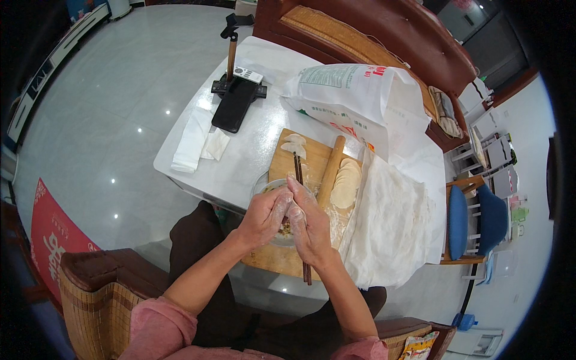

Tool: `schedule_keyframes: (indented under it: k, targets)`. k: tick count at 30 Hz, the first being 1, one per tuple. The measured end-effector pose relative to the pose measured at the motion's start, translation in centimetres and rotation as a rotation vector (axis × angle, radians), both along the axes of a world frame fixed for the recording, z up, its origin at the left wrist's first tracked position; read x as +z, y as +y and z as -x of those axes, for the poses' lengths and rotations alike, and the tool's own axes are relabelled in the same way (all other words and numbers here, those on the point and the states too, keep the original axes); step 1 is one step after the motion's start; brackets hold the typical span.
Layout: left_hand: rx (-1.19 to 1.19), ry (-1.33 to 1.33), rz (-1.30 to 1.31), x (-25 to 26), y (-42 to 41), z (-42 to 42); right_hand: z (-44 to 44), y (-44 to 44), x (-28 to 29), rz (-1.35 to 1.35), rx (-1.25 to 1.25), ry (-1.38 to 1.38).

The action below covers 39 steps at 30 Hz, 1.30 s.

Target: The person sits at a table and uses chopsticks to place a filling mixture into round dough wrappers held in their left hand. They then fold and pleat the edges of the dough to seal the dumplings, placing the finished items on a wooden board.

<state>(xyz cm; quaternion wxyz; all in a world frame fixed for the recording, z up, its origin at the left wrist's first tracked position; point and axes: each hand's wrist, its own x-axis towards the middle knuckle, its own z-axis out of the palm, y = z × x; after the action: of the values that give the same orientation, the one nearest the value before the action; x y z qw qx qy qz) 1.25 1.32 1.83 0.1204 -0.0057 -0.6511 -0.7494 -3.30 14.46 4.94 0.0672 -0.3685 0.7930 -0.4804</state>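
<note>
My left hand (pixel 268 210) and my right hand (pixel 311 225) are pressed together over a bowl (pixel 275 183), thumbs side by side, both dusted with flour. A pale dough edge (pixel 295 204) shows between them; the rest of this dumpling is hidden. Dark chopsticks (pixel 298 167) pass beneath my right hand, across the bowl; whether it touches them I cannot tell. Chopped filling (pixel 285 230) shows below my hands. The wooden board (pixel 281 265) carries folded dumplings (pixel 294 146) at its far end, a rolling pin (pixel 331 171) and a row of overlapping round wrappers (pixel 345 183).
A white cloth (pixel 391 229) lies right of the board. Behind it stands a large white printed sack (pixel 342 94). A black phone (pixel 233 105), a phone stand (pixel 231 56), a remote control (pixel 248 74) and white tissues (pixel 192 139) occupy the far-left tabletop (pixel 243 180).
</note>
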Motion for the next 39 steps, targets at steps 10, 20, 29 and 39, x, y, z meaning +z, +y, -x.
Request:
schedule_keyframes:
  k: [10,20,29,39]
  targets:
    - [-0.071,-0.183,-0.195,0.2,0.0,0.0,0.3,-0.1,-0.5,0.112,-0.048,-0.020]
    - [-0.199,0.049,-0.557,1.0,-0.1,-0.6,-0.4,0.6,0.9,0.218,-0.195,0.110]
    - [0.066,0.060,-0.311,1.7,0.9,-1.1,-1.1,0.5,1.0,0.272,-0.307,-0.006]
    - [0.321,0.131,0.169,1.0,1.0,-1.0,-0.8,1.0,-0.6,0.310,-0.279,-0.025]
